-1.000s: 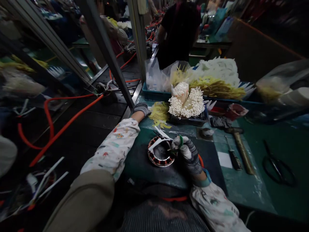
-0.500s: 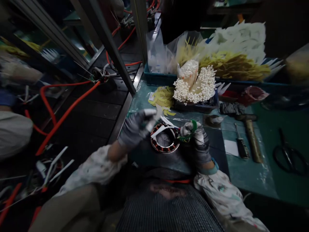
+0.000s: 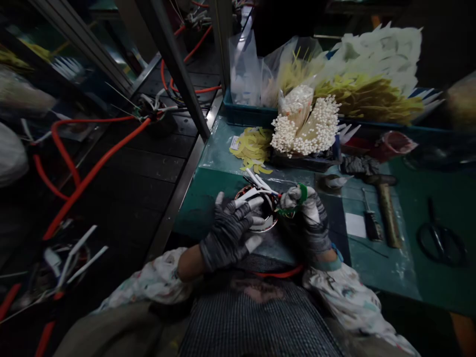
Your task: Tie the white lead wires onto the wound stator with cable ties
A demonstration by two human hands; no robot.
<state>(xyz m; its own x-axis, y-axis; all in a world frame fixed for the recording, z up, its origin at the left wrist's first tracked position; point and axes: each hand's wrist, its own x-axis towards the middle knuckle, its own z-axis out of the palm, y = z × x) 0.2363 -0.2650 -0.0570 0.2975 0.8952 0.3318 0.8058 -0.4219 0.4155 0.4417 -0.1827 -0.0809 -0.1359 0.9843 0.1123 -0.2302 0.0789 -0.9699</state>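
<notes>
A motor stator (image 3: 268, 226), a ring with dark and reddish windings, lies on the bench in front of me. White sleeved leads (image 3: 256, 179) cross its upper edge and run right. My right hand (image 3: 310, 213), in a grey glove with white fingertips, pinches these leads just right of the ring. A green band (image 3: 303, 192) loops around one of its fingers. Gloved the same way, my left hand (image 3: 228, 230) is spread over the ring's left side, fingers apart. Its fingers hide part of the ring, and I cannot tell whether they touch the leads.
Yellow strips (image 3: 253, 145) lie beyond the ring. Behind is a bundle of white-tipped sticks (image 3: 307, 126) beside a blue tray (image 3: 245, 115) of bags and strips. At right are a screwdriver (image 3: 372, 223), a hammer (image 3: 388, 218) and scissors (image 3: 441, 238). A metal post (image 3: 174, 69) rises at left.
My left hand has come down from above the bench's left side, where it was raised with a blurred pale piece at its fingers, and spread over the ring. My right hand stays at the leads.
</notes>
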